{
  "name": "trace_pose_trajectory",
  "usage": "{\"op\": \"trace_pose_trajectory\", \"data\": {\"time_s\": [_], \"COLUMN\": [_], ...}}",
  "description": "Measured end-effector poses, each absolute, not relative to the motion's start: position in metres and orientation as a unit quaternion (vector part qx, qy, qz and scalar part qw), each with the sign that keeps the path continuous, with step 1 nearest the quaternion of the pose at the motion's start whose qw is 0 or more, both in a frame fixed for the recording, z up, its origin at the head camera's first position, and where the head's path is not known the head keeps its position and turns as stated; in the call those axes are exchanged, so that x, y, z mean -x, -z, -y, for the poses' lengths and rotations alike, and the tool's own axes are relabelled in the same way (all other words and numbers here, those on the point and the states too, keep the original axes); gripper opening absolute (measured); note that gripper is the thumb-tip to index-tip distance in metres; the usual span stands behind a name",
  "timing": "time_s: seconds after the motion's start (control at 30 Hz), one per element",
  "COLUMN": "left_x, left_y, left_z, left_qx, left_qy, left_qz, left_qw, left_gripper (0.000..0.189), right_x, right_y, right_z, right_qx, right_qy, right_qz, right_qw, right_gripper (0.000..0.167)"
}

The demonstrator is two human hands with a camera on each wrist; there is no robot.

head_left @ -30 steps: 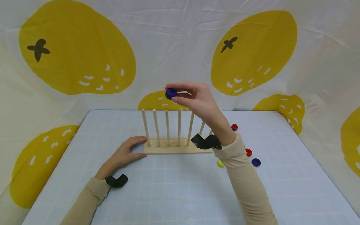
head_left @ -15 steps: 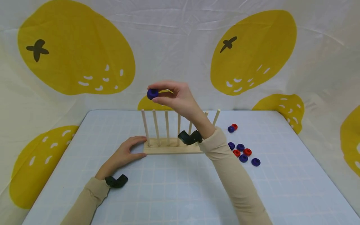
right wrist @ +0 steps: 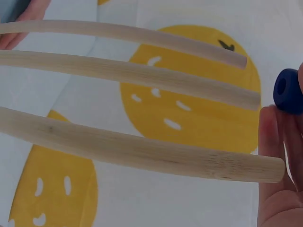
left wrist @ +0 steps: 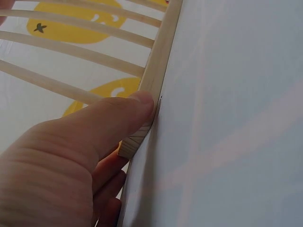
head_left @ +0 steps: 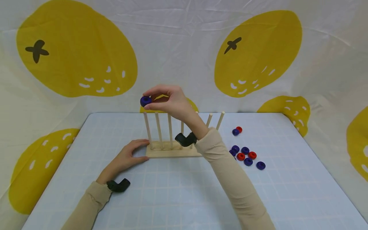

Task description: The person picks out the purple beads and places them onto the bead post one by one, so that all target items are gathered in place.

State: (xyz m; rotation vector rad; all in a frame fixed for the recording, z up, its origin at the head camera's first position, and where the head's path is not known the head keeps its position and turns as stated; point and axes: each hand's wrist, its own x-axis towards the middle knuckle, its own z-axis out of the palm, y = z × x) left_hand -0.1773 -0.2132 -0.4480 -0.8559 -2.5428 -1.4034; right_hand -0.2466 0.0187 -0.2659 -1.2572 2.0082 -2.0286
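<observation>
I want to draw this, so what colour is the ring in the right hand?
The ring is dark blue, clearest in the right wrist view.

No text, label, brand, number or sign can be read in any view: none on the wooden rack [head_left: 172, 154], near six o'clock in the head view, the rings [head_left: 252, 157] toward four, or the printed cloth [head_left: 178, 57] toward twelve.

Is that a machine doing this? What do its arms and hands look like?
They are a person's. The left hand and right hand are bare, with no gloves. The left sleeve and right sleeve are long, plain beige, with cuffs that look turned back. At each wrist sits a black piece, bent like a pipe elbow. No cables show.
</observation>
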Motion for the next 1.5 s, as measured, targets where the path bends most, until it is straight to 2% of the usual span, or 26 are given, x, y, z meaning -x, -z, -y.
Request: {"op": "trace_pose_trajectory", "data": {"time_s": [0.57, 0.87, 1.2, 1.5], "left_x": [0.1798, 0.1803, 0.1802, 0.1792], "left_y": [0.4510, 0.4495, 0.4506, 0.4521], "left_z": [0.2142, 0.2132, 0.2149, 0.2148], "left_qx": [0.282, 0.281, 0.270, 0.279], "left_qy": [0.458, 0.457, 0.452, 0.452], "left_qz": [0.841, 0.842, 0.849, 0.845], "left_qw": [0.062, 0.059, 0.049, 0.060], "left_gripper": [0.055, 0.055, 0.055, 0.055], "right_x": [0.2510, 0.2495, 0.2471, 0.2477], "right_y": [0.2698, 0.2688, 0.2691, 0.2709], "right_z": [-0.0180, -0.0201, -0.0148, -0.0132], "right_qx": [0.423, 0.427, 0.456, 0.463], "right_qy": [0.557, 0.521, 0.394, 0.365], "right_qz": [-0.710, -0.735, -0.795, -0.805], "right_qw": [0.075, 0.080, 0.068, 0.059], "right_gripper": [0.030, 0.030, 0.032, 0.032]}}
